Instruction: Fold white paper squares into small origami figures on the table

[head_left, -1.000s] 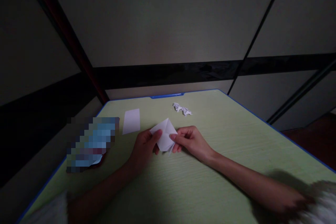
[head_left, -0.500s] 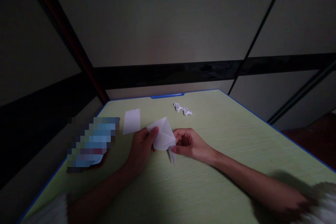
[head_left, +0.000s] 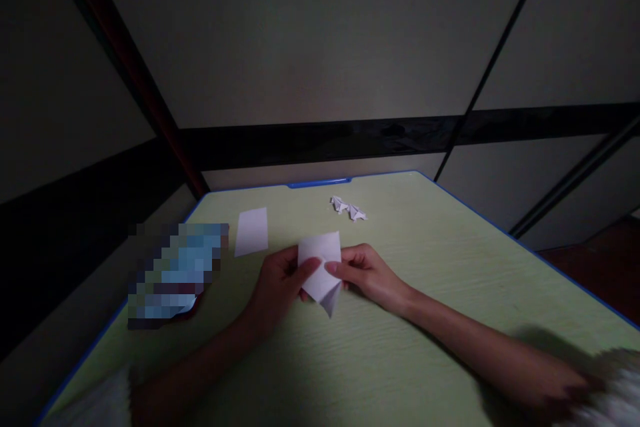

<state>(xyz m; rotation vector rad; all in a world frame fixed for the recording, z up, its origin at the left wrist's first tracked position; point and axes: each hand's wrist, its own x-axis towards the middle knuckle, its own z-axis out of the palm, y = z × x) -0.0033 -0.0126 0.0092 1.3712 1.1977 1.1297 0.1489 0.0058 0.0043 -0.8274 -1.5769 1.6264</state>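
A folded piece of white paper (head_left: 320,247) is held between my two hands above the middle of the table. My left hand (head_left: 280,280) pinches its left side, thumb on the front face and fingers behind. From the right, my right hand (head_left: 367,273) grips the opposite edge, its thumb pressed on the face close to the left thumb. A pointed flap (head_left: 330,300) hangs at the paper's lower end. The fingers behind the paper are mostly hidden.
A blank white sheet (head_left: 252,232) lies left of my hands. Two small folded paper figures (head_left: 349,208) rest farther back. A blurred-out bluish object (head_left: 185,270) lies at the table's left edge. Behind the blue-edged table (head_left: 450,280) stand pale panels (head_left: 320,47).
The folded paper has turned, so its squarish face now stands between both thumbs with the point downward. My right thumb has moved from its lower corner onto the face.
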